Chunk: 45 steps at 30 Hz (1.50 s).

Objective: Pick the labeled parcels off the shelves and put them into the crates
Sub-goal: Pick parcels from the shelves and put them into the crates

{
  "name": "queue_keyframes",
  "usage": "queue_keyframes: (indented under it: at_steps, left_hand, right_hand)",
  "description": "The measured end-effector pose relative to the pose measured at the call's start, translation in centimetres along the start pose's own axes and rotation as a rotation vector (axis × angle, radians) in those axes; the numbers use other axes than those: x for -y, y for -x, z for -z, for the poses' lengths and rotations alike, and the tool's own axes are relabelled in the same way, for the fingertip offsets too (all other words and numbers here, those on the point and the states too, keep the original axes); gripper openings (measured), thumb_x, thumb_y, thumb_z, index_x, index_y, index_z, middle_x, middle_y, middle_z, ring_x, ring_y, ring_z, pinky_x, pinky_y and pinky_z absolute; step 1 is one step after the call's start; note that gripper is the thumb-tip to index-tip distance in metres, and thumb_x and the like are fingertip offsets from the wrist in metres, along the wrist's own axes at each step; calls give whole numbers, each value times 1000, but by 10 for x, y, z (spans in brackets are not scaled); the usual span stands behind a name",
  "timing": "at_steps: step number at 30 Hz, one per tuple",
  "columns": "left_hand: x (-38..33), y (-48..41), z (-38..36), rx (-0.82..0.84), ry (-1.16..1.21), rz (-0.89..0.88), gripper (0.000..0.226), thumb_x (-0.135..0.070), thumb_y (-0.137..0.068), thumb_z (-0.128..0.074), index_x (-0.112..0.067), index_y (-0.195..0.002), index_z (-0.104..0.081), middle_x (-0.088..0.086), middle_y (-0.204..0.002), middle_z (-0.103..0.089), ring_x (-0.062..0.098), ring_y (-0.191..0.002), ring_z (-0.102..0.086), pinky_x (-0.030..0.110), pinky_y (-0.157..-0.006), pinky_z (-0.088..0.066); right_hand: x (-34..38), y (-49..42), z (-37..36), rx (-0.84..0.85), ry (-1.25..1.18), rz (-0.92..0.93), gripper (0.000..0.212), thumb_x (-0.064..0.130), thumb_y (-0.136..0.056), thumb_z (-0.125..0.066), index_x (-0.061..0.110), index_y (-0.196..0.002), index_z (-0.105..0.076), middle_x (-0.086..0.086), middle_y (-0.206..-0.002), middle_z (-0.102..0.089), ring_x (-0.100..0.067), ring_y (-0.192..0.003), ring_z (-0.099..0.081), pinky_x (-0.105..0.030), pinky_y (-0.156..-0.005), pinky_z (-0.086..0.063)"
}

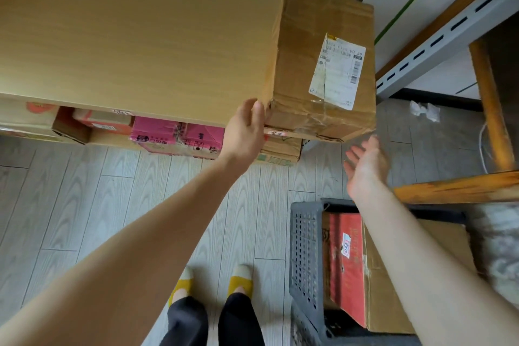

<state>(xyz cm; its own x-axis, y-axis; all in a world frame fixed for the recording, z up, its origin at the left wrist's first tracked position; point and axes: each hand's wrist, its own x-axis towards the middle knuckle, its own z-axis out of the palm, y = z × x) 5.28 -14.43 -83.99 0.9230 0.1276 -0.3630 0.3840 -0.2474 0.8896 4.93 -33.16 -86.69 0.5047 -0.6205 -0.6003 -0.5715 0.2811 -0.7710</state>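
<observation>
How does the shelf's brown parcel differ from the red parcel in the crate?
The brown parcel is plain cardboard with a large white label; the red parcel has a small sticker. The brown parcel sits on the shelf, left hand touching it; the red parcel leans in the grey crate, untouched. Both are labeled boxes.

The left arm (146, 227) is stretching from the lower left corner to the middle of the frame, forearm bare. The left hand (247, 129) is holding its fingers straight and together, pointing upward. The right arm (415, 255) is extending from the lower right; the right hand (368, 166) is facing palm up, fingers loosely spread, gripping nothing.
</observation>
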Motion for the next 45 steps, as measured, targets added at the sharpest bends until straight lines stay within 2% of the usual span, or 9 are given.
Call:
queue_keyframes:
  at_steps: [2,7,11,17,24,31,39,42,45]
  left_hand:
    - [31,3,3,-84,-11,7,27,-24,-100,-34,-10,-104,-56,-2,-82,-57,18,-84,-52,24,-72,-38]
    - [129,-20,1,-30,-189,54,28,-18,-98,-35,-4,-78,-49,2,-63,-44,17,-59,-39,29,-59,-34]
    - [199,-57,-18,14,-289,33,26,-21,-98,-39,-3,-96,-57,15,-91,-62,30,-85,-58,37,-77,-49]
    - [270,-124,-49,-10,-372,-55,39,-29,-97,-42,3,-119,-49,18,-116,-58,34,-111,-54,33,-87,-42]
    - [315,-175,-80,-26,-350,-151,44,-36,-97,-40,4,-110,-53,21,-110,-62,35,-103,-58,33,-80,-44]
    - [328,-187,-90,28,-46,-46,49,-41,-96,-40,-4,-128,-47,13,-124,-56,29,-115,-51,26,-86,-37]
    - [331,-151,-74,-32,386,-147,40,-54,-83,-57,-20,-103,-55,-3,-88,-59,13,-79,-56,31,-83,-43]
    - [326,-146,-66,-20,475,-130,35,-53,-77,-65,-20,-85,-58,-1,-80,-65,20,-78,-63,33,-73,-54]
    - [313,-135,-59,128,628,-77,32,-47,-81,-64,-17,-95,-65,-2,-82,-71,16,-76,-66,28,-69,-53]
  right_hand:
    - [-32,-4,-3,-29,-3,-4,39,38,-98,-38,8,-117,-55,-7,-117,-61,-15,-99,-57,-28,-84,-44]
    - [-119,-33,-37,-55,21,16,24,34,-96,-42,13,-97,-54,-5,-100,-60,-15,-91,-58,-32,-85,-45]
    - [-184,-80,-69,-86,48,93,22,35,-93,-48,13,-94,-53,-5,-99,-57,-19,-93,-55,-32,-80,-43]
    - [-245,-154,-106,-162,-47,250,32,34,-88,-59,22,-70,-35,-3,-97,-45,-17,-87,-44,-23,-71,-36]
    - [-282,-209,-129,-155,-22,551,40,31,-90,-57,4,-119,-51,-7,-107,-54,-17,-98,-52,-25,-82,-38]
    - [-287,-218,-129,-35,-103,503,38,37,-89,-57,11,-117,-51,0,-104,-55,-16,-93,-51,-27,-79,-37]
    - [-290,-192,-107,7,-340,252,31,36,-84,-64,12,-90,-46,-5,-94,-54,-20,-84,-54,-35,-79,-45]
    - [-295,-187,-98,73,-362,184,37,35,-85,-59,6,-107,-51,-13,-99,-60,-27,-90,-60,-38,-74,-51]
    - [-303,-184,-94,180,-286,153,44,36,-87,-53,4,-116,-52,-16,-101,-64,-29,-90,-63,-34,-66,-52]
